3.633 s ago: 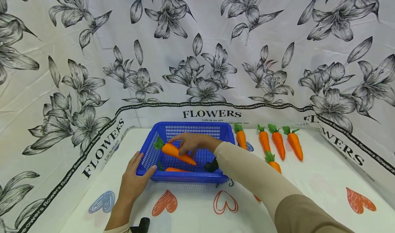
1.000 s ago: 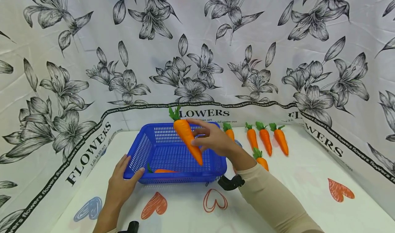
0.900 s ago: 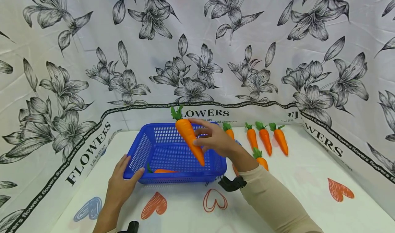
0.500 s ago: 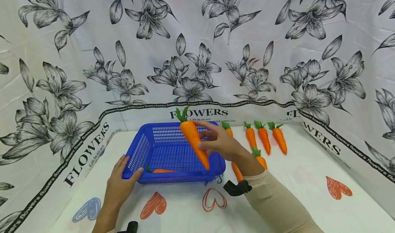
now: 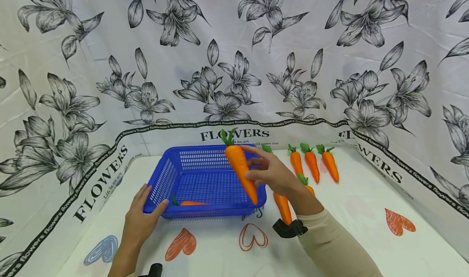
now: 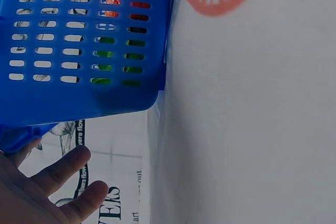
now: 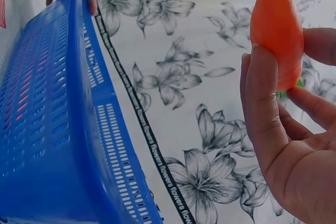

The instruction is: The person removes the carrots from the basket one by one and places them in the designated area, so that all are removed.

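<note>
My right hand [image 5: 272,173] pinches an orange toy carrot [image 5: 239,169] between thumb and fingers, its green leaves up and its tip slanting down to the right. The carrot overlaps the right part of a blue plastic basket [image 5: 205,215] in the head view. In the right wrist view the carrot [image 7: 276,30] points its blunt tip at the camera. With thumb and fingers on either side, my left hand [image 5: 141,220] holds the basket's front left corner; two of its fingers extend free in the left wrist view. Inside lies another carrot [image 5: 192,203], partly hidden by the front wall.
Right of the basket several carrots lie on the white heart-printed cloth, among them a carrot [image 5: 329,166] at the far right and a carrot [image 5: 282,207] near my right wrist. My right forearm partly covers others. A flower-printed curtain [image 5: 234,65] stands behind.
My right hand has raised the carrot from inside the basket, turned it more upright and carried it rightward. More of the carrot by my right wrist shows. The left hand stays on the basket corner.
</note>
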The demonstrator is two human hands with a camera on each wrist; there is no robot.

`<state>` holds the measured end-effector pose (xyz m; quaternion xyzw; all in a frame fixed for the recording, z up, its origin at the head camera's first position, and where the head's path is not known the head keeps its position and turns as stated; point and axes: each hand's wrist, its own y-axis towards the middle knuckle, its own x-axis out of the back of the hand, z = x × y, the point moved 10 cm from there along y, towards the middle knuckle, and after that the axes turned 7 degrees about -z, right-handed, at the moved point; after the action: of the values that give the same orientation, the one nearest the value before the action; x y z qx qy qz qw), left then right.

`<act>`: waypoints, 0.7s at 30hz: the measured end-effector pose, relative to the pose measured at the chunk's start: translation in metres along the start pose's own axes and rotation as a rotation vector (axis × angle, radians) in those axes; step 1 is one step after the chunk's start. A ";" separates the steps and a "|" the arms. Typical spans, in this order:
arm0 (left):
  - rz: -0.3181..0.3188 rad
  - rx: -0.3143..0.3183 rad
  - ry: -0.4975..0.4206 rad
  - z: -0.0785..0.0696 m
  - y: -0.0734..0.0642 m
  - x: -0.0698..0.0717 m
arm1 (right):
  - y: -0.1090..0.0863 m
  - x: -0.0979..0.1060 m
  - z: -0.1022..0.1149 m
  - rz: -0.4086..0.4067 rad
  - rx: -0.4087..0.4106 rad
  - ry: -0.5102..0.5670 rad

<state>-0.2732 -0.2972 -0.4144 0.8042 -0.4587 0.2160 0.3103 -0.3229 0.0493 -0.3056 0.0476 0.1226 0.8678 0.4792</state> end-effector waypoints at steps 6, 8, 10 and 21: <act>0.003 0.003 -0.002 0.001 0.000 0.000 | -0.007 0.008 -0.002 -0.023 -0.009 0.018; 0.003 0.003 -0.001 0.001 0.000 0.000 | -0.010 0.012 -0.002 -0.040 -0.012 0.009; 0.000 0.002 0.002 0.000 0.000 0.000 | -0.012 0.016 -0.001 -0.060 -0.015 -0.008; -0.004 0.006 0.010 0.000 0.000 0.001 | -0.023 0.030 -0.001 -0.104 -0.010 -0.034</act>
<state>-0.2728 -0.2972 -0.4137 0.8050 -0.4549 0.2207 0.3104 -0.3204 0.0863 -0.3141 0.0536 0.1124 0.8414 0.5258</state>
